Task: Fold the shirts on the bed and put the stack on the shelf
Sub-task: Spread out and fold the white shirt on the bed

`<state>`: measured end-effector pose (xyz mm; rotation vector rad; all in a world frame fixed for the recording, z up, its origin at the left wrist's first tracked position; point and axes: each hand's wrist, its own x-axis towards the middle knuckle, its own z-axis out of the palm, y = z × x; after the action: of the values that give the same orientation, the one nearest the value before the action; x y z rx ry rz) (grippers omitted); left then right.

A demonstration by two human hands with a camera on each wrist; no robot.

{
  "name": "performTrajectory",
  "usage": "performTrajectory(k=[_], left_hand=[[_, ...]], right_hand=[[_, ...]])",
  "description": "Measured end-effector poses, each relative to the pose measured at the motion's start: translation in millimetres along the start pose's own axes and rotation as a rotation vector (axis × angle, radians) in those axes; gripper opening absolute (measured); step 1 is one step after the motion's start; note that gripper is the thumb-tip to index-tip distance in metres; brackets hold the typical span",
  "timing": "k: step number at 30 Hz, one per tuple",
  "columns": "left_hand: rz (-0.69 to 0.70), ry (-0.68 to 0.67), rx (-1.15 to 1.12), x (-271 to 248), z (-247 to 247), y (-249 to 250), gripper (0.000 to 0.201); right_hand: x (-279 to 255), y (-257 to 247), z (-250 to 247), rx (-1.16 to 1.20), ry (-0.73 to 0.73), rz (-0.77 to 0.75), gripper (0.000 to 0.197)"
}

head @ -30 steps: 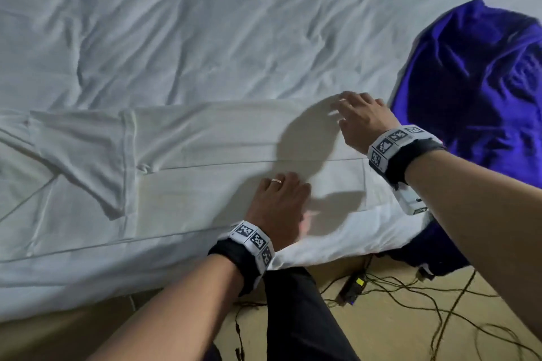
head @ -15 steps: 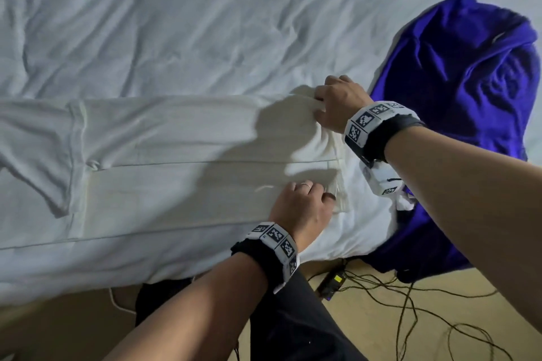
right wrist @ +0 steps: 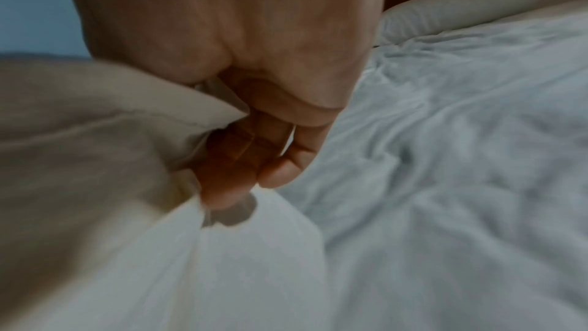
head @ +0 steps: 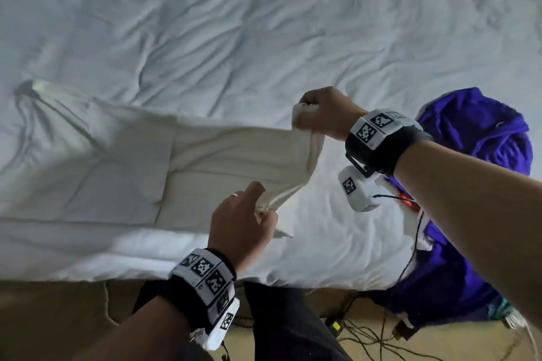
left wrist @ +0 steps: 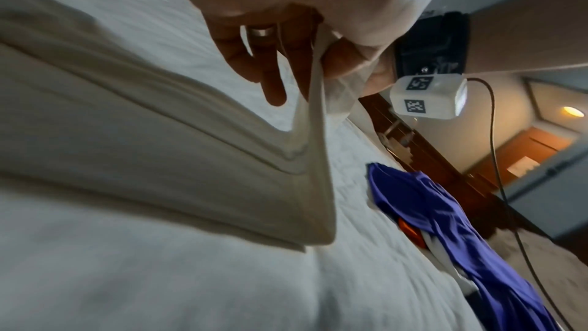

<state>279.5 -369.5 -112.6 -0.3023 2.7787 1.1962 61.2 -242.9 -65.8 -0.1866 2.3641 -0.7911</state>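
Note:
A cream-white shirt [head: 228, 155], folded lengthwise, stretches across the white bed [head: 264, 23] from the left. Its right end is raised off the sheet. My left hand [head: 258, 211] pinches the near corner of that end, and my right hand [head: 308, 114] grips the far corner. In the left wrist view my left hand [left wrist: 315, 64] pinches the shirt [left wrist: 159, 155] between thumb and fingers. The right wrist view has my right hand [right wrist: 229, 140] curled round a bunch of the shirt [right wrist: 89, 135]. A crumpled purple shirt [head: 481, 155] lies at the bed's right edge.
The bed's near edge [head: 117, 275] runs along the bottom, with a tan floor and tangled cables [head: 366, 334] below it. My dark trouser leg [head: 287, 325] stands against the bed. A dark wooden headboard [left wrist: 445, 160] and a pillow [right wrist: 461, 6] lie beyond the purple shirt.
Both hands went from resting flat on the shirt's right end to gripping its corners, then lifted that end off the bed.

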Motion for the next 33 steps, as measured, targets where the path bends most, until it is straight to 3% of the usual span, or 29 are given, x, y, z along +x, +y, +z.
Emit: performTrajectory(k=[2,5,8,13,18,26,30,33], left_hand=[[-0.089,0.031,-0.104,-12.3,-30.2,-29.9,0.016],[-0.192,0.118,-0.189,-29.5,-75.8,-81.2,0.035],[-0.206,0.168,-0.179,-44.0,-118.5,-134.0,0.017],[-0.326,0.206,-0.182,-56.0,-186.6,-221.4,0.024],[-0.435,0.151,-0.041,-52.0,-236.7,-290.2,0.030],[-0.455,0.063,0.068,-27.8,-261.0,-343.2,0.028],[-0.527,0.004,0.135,-21.7,-267.5,-350.8,0.033],[-0.611,-0.087,0.195,-23.0,-275.0,-352.7,0.028]], right_hand=[[4.9,-41.6,24.3,0.054,-0.018,-0.014,0.014],[18.3,-101.8,71.5,0.134,-0.054,-0.046,0.013],[39.6,-152.3,131.4,0.148,-0.040,-0.054,0.010],[74.3,-224.9,232.7,0.123,-0.035,-0.017,0.017],[106.2,-273.6,308.0,0.166,0.014,0.066,0.016],[141.9,-308.1,346.7,0.189,0.116,0.123,0.023],[140.8,-302.0,346.4,0.225,-0.028,0.100,0.014],[129.1,-297.2,333.5,0.456,-0.189,0.071,0.020]])
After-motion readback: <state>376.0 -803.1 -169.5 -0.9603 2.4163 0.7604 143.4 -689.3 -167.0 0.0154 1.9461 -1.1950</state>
